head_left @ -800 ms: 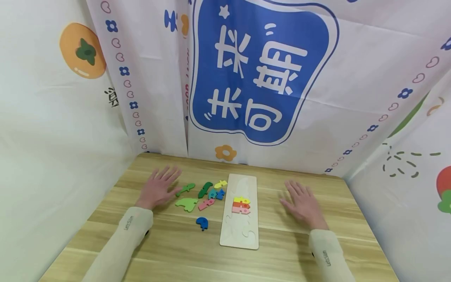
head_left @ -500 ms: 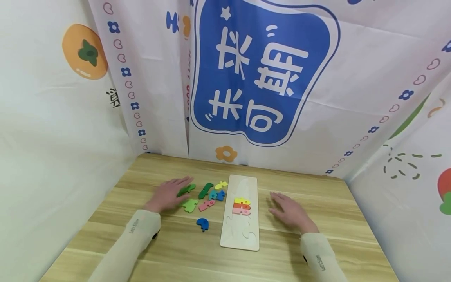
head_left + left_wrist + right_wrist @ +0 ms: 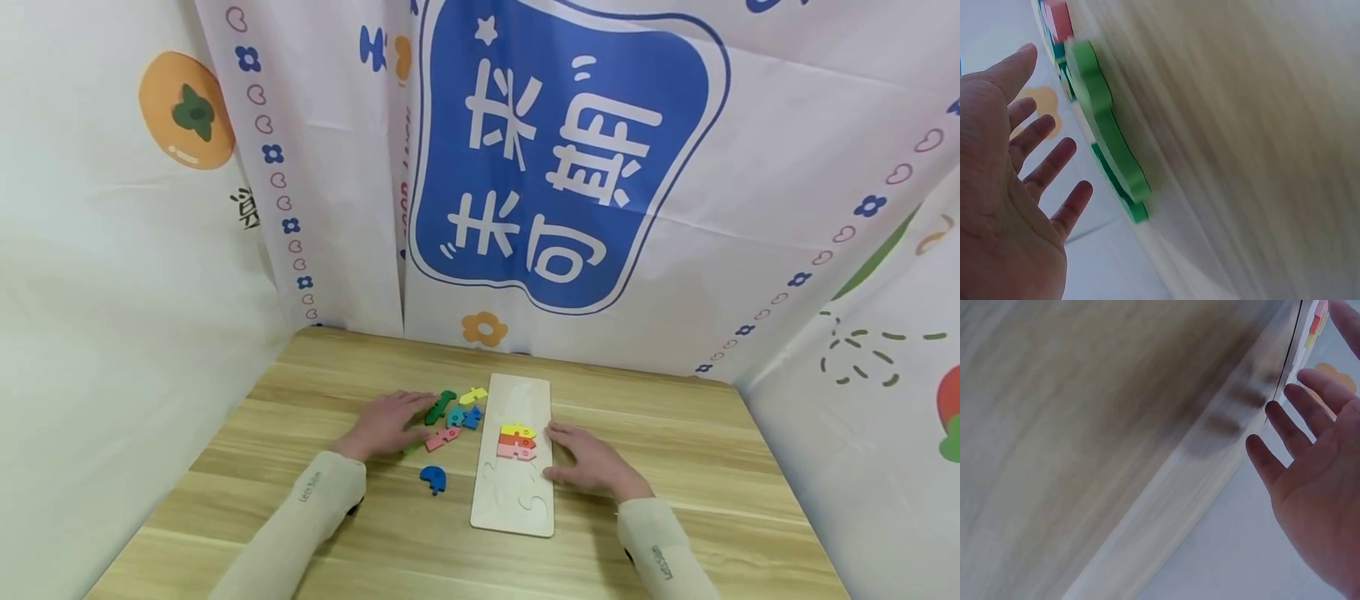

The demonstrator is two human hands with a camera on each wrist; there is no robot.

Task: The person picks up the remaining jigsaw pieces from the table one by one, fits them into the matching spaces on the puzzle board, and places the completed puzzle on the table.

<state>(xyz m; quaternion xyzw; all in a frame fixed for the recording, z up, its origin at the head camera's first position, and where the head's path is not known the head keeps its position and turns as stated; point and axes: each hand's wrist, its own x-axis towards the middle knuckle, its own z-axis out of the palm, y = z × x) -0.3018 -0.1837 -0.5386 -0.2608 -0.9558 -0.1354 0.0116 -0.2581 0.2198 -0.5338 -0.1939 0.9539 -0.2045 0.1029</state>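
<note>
Head view: long pale wooden puzzle board (image 3: 514,492) lies mid-table (image 3: 675,467), yellow, orange, pink pieces (image 3: 516,440) stacked in its middle slots. Loose foam pieces left of board: dark green (image 3: 439,405), yellow (image 3: 472,395), teal and blue (image 3: 462,416), pink (image 3: 441,437), blue one (image 3: 432,477) nearer. Left hand (image 3: 388,423) flat over light green piece (image 3: 412,448), fingers straight, gripping nothing. Right hand (image 3: 592,459) flat at board's right edge, fingers straight.

Left wrist view: open palm (image 3: 1007,181) just off light green piece (image 3: 1107,134), apart; blurred.

Right wrist view: spread fingers (image 3: 1285,428) beside board edge (image 3: 1291,369); blurred.
</note>
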